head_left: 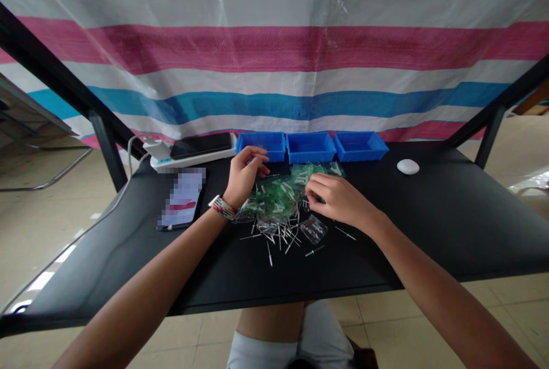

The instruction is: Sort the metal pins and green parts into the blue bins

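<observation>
My left hand (244, 174), with a woven band on its wrist, is over the front of the leftmost blue bin (274, 143). Its fingers are loosely bent and apart, and nothing shows in them. Over the right side of a mixed pile, my right hand (328, 196) has its fingers curled together; whatever they may hold is hidden. Small clear bags with green contents (274, 197) make up most of the pile. Silvery pop rivets (283, 231) spread along its front. A clear bag with brownish pins (314, 228) lies just in front of my right hand.
Two more blue bins (311, 156) (361, 154) continue the row along the table's back. A white power strip (197, 158) bearing a dark phone (201, 145) and another phone (182, 200) lie left. A white mouse-like object (408, 167) sits right. Behind hangs a striped sheet (274, 48).
</observation>
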`<state>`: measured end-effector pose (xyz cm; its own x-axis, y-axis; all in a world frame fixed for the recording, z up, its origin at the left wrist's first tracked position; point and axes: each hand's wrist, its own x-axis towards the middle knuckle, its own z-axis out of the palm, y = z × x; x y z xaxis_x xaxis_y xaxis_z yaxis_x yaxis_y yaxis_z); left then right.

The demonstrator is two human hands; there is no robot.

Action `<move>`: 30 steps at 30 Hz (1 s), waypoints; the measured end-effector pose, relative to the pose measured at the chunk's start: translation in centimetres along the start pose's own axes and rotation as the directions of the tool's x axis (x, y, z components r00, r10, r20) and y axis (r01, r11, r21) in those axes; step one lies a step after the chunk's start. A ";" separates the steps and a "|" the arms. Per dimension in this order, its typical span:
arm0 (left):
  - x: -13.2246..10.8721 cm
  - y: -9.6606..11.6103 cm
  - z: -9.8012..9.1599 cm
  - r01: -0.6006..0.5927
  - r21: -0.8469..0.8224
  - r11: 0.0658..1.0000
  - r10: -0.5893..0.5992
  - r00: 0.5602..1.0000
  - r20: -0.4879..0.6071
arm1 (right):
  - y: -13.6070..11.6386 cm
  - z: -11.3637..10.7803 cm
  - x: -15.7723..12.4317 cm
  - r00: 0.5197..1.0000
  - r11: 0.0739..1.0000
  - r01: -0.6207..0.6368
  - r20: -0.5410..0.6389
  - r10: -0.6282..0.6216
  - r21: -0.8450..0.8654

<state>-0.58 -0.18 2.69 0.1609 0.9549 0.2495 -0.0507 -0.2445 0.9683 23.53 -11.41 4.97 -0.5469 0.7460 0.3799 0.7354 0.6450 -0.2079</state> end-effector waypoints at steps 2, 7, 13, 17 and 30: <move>-0.1 0.2 0.1 -0.009 0.009 1.000 0.009 1.000 0.012 | 0.0 -0.3 0.0 0.997 0.999 -0.041 -0.057 0.042 0.020; -1.2 1.1 0.7 -0.091 0.061 0.994 0.079 0.980 0.181 | 0.3 0.1 0.0 0.935 0.931 -0.231 -0.200 0.293 0.282; -2.8 2.4 1.7 -0.151 0.130 0.980 0.068 0.868 0.492 | 0.1 1.5 0.3 0.867 0.572 -0.251 -0.081 0.491 0.781; -3.2 2.6 2.2 -0.203 0.187 0.961 0.068 0.830 0.554 | -0.3 2.0 0.6 0.847 0.407 -0.214 -0.039 0.530 0.888; -3.2 2.4 2.0 -0.232 0.190 0.954 0.109 0.859 0.500 | -0.5 2.5 0.8 0.825 0.171 -0.286 0.151 0.544 0.943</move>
<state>0.73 -4.15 4.26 0.6258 0.7093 0.3246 0.1016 -0.4867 0.8676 21.72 -10.76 3.15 -0.1115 0.9917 0.0638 -0.0951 0.0533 -0.9940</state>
